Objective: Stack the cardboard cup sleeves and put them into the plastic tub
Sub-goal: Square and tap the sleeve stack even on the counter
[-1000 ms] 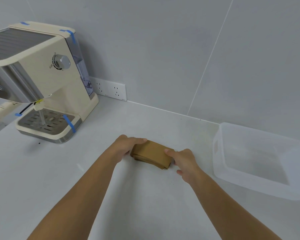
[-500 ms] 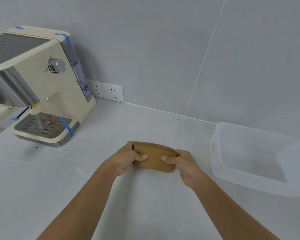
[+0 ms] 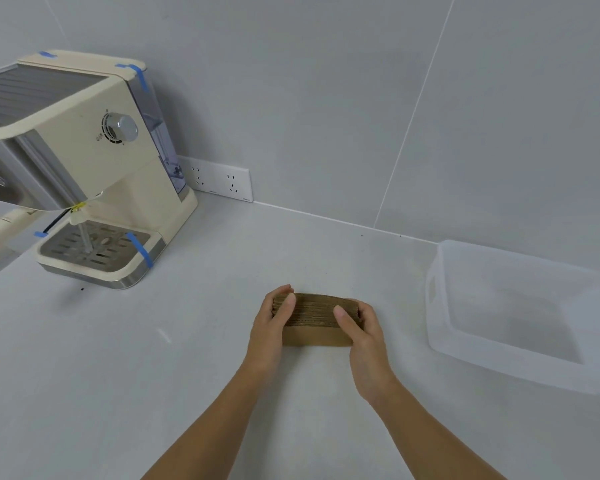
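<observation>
Sleeves (image 3: pixel 314 318) are now being stood on edge on the counter (image 3: pixel 187 375), no longer lying flat, so squaring is nearly done. The empty tub (image 3: pixel 520 368), partly cut off, is waiting near. The stack is being squeezed between left hand (image 3: pixel 272 329) and right hand (image 3: pixel 362 336). The far fingers are being hidden.

head-worn view, angled down, close
</observation>
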Tool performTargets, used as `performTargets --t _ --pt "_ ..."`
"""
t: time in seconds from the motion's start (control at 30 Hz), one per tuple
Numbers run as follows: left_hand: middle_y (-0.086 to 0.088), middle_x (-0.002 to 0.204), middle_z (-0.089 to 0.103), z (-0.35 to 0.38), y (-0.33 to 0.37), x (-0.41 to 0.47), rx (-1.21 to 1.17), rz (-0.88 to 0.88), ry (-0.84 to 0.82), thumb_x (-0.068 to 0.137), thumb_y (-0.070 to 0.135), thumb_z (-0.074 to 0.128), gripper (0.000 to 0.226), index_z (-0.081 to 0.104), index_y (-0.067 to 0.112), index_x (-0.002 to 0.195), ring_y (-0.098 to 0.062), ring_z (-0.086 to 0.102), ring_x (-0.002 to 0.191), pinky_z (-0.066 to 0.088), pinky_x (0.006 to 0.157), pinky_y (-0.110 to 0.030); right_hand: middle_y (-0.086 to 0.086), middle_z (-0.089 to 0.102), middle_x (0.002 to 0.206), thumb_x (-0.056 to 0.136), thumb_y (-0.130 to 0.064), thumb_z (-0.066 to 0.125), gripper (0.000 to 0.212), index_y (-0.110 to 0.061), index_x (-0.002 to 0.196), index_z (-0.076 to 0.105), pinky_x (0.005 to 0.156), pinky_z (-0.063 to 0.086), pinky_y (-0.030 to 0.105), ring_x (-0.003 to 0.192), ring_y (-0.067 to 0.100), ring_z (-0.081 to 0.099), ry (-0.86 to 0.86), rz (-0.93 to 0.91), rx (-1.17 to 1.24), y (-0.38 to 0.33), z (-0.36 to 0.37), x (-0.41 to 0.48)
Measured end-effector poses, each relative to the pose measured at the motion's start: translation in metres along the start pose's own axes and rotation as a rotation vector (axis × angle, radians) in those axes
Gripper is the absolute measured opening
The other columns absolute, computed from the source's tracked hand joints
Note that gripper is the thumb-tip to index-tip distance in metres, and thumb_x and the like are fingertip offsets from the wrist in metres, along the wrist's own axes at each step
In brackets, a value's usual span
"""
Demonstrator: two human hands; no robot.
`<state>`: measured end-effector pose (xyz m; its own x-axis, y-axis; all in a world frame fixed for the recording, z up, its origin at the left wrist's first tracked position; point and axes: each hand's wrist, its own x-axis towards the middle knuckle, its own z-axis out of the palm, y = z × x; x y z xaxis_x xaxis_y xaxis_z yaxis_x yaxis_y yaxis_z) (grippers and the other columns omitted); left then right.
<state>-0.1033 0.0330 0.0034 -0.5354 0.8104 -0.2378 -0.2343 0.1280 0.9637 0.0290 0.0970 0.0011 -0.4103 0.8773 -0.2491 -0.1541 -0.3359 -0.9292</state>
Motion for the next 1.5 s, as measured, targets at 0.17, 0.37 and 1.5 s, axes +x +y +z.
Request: performTargets --t 0.17,0.37,1.5 --pt "0.008 0.081 0.065 0.014 -0.005 -0.003 0.001 0.113 0.217 0.094 0.026 0.048 0.023 0.067 0.019 0.082 0.009 0.056 0.069 0.040 0.061 -0.002 -0.005 0.058 0.072 0.084 -0.029 0.063 0.017 -0.015 0.075 0.062 0.059 0.044 0.007 0.060 -0.006 0.054 0.189 -0.062 -0.085 0.005 0.010 0.005" --pt "0.009 0.077 0.062 0.022 0.000 0.001 -0.063 0.107 0.268 0.093 0.016 0.048 0.023 0.065 0.015 0.077 0.010 0.053 0.064 0.038 0.057 -0.002 -0.005 0.055 0.068 0.087 -0.019 0.059 0.021 -0.016 0.067 0.060 0.056 0.042 0.009 0.056 -0.005 0.051 0.289 -0.089 -0.070 0.000 0.019 0.012" --pt "0.021 0.101 0.067 0.027 -0.006 -0.008 0.004 0.050 0.154 0.093 0.029 0.048 0.022 0.062 0.031 0.110 0.010 0.057 0.092 0.041 0.074 -0.006 -0.015 0.062 0.094 0.087 -0.031 0.058 0.011 -0.037 0.096 0.061 0.070 0.045 0.013 0.087 -0.004 0.058 0.261 -0.079 -0.108 0.005 0.003 0.006"
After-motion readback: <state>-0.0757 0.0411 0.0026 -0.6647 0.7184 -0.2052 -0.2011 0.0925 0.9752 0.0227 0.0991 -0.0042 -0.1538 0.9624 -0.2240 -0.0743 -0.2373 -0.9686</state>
